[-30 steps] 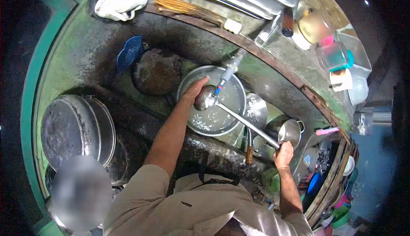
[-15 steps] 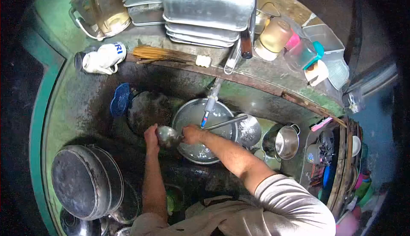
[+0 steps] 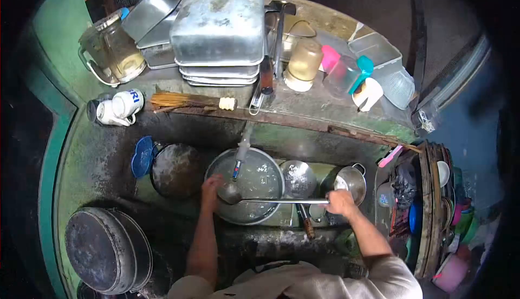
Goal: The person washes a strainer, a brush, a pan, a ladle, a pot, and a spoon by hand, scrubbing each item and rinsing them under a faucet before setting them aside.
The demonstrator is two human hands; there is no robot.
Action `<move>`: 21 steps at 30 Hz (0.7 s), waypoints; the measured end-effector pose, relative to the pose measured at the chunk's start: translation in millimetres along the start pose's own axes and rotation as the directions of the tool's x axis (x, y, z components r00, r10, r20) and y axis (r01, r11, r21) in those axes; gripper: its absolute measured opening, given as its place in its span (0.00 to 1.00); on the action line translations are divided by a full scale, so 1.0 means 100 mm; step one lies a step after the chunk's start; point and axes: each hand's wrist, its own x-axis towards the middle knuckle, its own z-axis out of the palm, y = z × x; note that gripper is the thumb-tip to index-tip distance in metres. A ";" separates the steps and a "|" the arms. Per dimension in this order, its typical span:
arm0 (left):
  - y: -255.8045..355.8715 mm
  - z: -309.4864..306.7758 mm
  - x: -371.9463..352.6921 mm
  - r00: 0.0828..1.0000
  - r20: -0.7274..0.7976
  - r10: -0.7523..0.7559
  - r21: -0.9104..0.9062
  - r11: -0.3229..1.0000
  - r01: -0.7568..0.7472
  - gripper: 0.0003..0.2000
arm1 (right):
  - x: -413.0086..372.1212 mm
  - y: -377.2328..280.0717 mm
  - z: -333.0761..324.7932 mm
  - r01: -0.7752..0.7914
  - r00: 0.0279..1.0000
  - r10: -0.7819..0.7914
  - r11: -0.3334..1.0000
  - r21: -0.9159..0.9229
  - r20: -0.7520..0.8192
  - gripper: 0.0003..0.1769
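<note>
A metal ladle (image 3: 281,201) lies level across the front of a large round basin of water (image 3: 254,220). My right hand (image 3: 340,202) is closed around the far end of its long handle. At the other end, my left hand (image 3: 210,186) has its fingers curled at the edge of the ladle's round bowl, over the basin's left side. Whether anything small sits in those fingers is hidden. Above the basin a grey tap pipe (image 3: 243,150) points down, with a blue and red tip.
Right of the basin are a frying pan (image 3: 299,177) with a brown handle and a steel pot (image 3: 355,182). A dark round lid (image 3: 177,170) and blue basket (image 3: 142,157) stand left. Stacked metal trays (image 3: 216,28) fill the ledge. A big blackened pot (image 3: 100,250) is front left.
My right hand has slid from beside the ladle's bowl to the handle's far end, swinging right. The bowl now sits lower, over the basin. The camera view has tilted upward.
</note>
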 end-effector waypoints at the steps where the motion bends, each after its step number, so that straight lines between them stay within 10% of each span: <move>1: -0.08 0.18 -0.01 0.992 0.031 -0.122 0.091 0.989 0.119 0.09 | -0.28 -0.12 -0.14 -0.122 0.992 0.122 0.992 0.000 -0.038 0.25; 3: -0.50 0.38 0.13 0.996 -0.080 -0.042 0.646 0.759 0.084 0.11 | -0.70 -0.28 -0.02 -0.227 0.963 0.241 0.967 0.115 -0.124 0.23; 4: -0.84 0.40 0.25 0.983 -0.111 0.149 0.938 0.343 0.054 0.13 | -0.84 -0.32 0.02 -0.143 0.967 0.179 0.970 0.195 -0.183 0.23; 5: -0.75 0.51 0.22 0.972 -0.140 0.188 0.938 0.339 0.070 0.13 | -0.85 -0.20 0.24 -0.116 0.991 0.128 0.954 0.278 -0.025 0.26; 8: -0.45 0.98 -0.03 0.786 -0.437 -0.437 0.127 0.835 0.535 0.12 | -1.01 0.07 0.43 -0.373 0.786 -0.302 0.464 0.803 0.539 0.09; 10: -0.72 1.28 -0.13 0.912 -0.405 -0.069 0.118 0.985 0.127 0.10 | -1.21 0.27 0.63 -0.427 0.744 -0.578 -0.022 0.904 0.337 0.09; 12: -0.60 1.44 -0.11 0.930 -0.344 -0.128 0.211 0.955 0.210 0.10 | -1.43 0.39 0.81 -0.280 0.881 -0.294 0.308 0.909 0.371 0.10; 14: -0.47 1.44 -0.13 0.945 0.064 -0.321 0.777 0.610 0.155 0.16 | -1.77 0.47 0.74 -0.045 0.957 -0.213 0.561 0.827 0.197 0.10; 16: -0.29 1.42 -0.32 0.915 0.212 -0.344 0.886 0.463 -0.031 0.20 | -2.03 0.62 0.87 0.096 0.953 0.040 0.901 0.423 -0.301 0.12; 18: -0.23 1.34 -0.45 0.927 0.261 -0.268 0.895 0.426 -0.129 0.17 | -2.20 0.73 0.91 -0.023 0.964 0.153 0.865 0.501 -0.219 0.14; 21: -0.77 0.90 -0.50 0.983 0.063 -0.171 0.446 0.886 0.126 0.13 | -2.45 0.71 1.14 0.010 0.867 0.298 0.792 0.611 -0.400 0.13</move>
